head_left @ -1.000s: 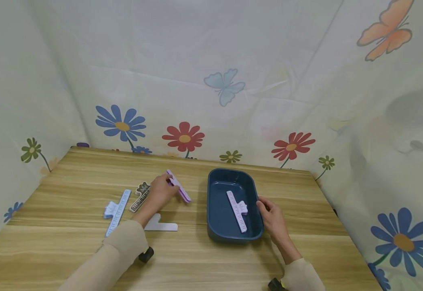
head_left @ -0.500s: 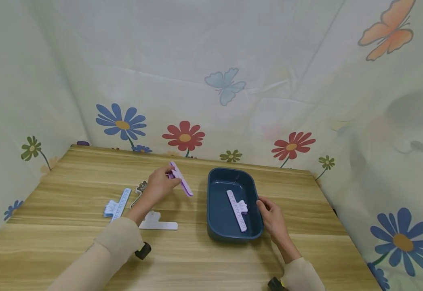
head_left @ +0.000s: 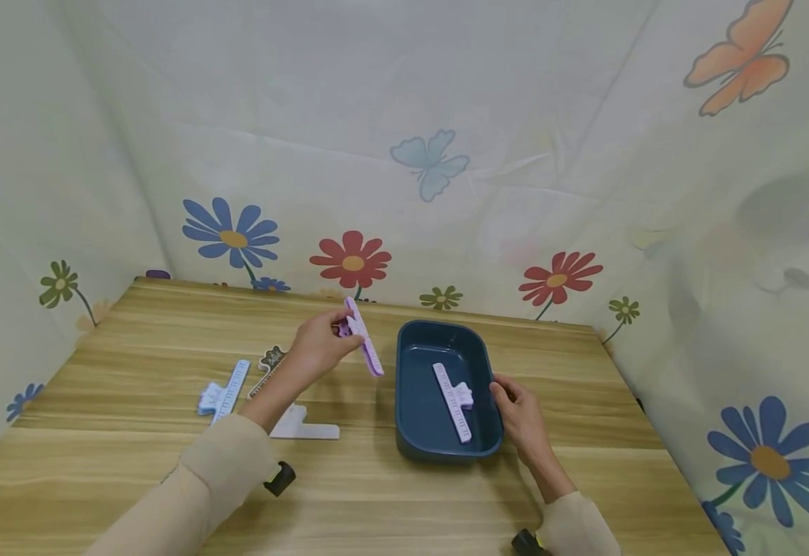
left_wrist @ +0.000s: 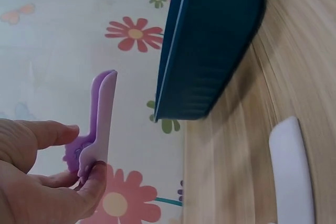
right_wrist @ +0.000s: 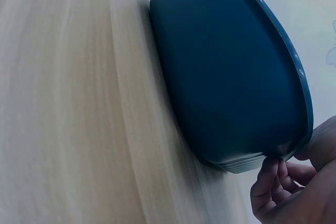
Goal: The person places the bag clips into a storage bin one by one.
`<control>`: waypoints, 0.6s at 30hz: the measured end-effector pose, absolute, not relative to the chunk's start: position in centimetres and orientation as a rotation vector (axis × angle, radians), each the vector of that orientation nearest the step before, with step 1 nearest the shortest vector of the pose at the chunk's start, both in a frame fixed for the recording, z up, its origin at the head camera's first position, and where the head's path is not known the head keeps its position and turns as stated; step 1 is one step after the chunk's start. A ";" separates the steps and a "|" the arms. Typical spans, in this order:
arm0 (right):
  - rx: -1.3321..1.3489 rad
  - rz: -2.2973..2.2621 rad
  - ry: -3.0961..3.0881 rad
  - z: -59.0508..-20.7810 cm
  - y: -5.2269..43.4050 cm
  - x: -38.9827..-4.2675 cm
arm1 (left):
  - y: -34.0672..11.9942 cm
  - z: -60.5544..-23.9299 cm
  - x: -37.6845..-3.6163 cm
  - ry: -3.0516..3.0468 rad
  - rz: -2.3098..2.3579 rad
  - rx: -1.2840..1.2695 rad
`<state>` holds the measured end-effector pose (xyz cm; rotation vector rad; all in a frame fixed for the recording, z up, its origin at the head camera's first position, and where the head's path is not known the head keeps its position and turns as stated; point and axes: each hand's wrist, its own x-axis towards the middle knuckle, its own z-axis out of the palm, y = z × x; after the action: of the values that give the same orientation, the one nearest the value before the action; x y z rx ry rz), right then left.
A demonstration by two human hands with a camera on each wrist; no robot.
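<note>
- Fingers first: our left hand (head_left: 317, 345) pinches a purple clip (head_left: 365, 347) by its handle end, thumb and fingertips curled round it, and holds it in the air just left of the dark blue tub (head_left: 411, 432), its long bar pointing down toward the table (head_left: 98, 479).
- In the left wrist view the clip (left_wrist: 100, 124) stands clear of the tub's wall (left_wrist: 210, 51), so we judge it has not yet crossed the rim.
- Our right hand (head_left: 524, 421) rests against the tub's right rim, fingers curled lightly at the edge; in the right wrist view the fingertips (right_wrist: 270, 182) touch the rim (more a steadying touch than a firm hold, as far as we can tell).
- Inside the tub lies a lilac clip (head_left: 454, 401), aslant along the floor, with bare floor to its left.
- To do this step well, we should lift the purple clip over the near wall rather than drag it across, turn its bar to run with the tub's long side, and let it down beside the lilac one, not on top.
- We should keep the right hand on the rim, since a knock could slide the tub.
- Farther left on the table lie a white clip (head_left: 303, 427), a blue clip (head_left: 223, 390) and a dark patterned one (head_left: 268, 367), partly hidden behind our forearm.
</note>
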<state>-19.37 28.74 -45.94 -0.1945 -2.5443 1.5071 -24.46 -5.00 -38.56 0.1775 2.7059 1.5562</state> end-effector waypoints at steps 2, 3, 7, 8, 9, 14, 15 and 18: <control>-0.201 1.503 -2.547 -46.0 28.7 -19.4 | -4.8 -38.3 -24.4 2.691 1.570 0.183; -0.200 1.503 -2.546 -46.0 28.7 -19.4 | -4.7 -38.2 -24.3 2.682 1.579 0.187; -0.188 1.518 -2.527 -46.0 28.7 -19.4 | -4.2 -37.6 -24.1 2.675 1.585 0.220; -0.184 1.518 -2.523 -46.0 28.8 -19.4 | -4.0 -37.5 -24.1 2.680 1.576 0.230; -0.178 1.519 -2.520 -46.0 28.8 -19.4 | -3.9 -37.4 -24.0 2.686 1.568 0.238; -0.174 1.519 -2.520 -46.1 28.8 -19.5 | -3.2 -36.7 -23.5 2.694 1.557 0.286; -0.176 1.522 -2.522 -46.1 28.8 -19.5 | -3.0 -36.6 -23.4 2.694 1.564 0.296; -0.177 1.520 -2.523 -46.1 28.8 -19.5 | -2.5 -36.3 -23.2 2.686 1.584 0.322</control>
<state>-19.48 28.83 -46.11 -0.1771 -2.5233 1.5198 -23.21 -2.54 -36.34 0.3217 2.6865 1.5840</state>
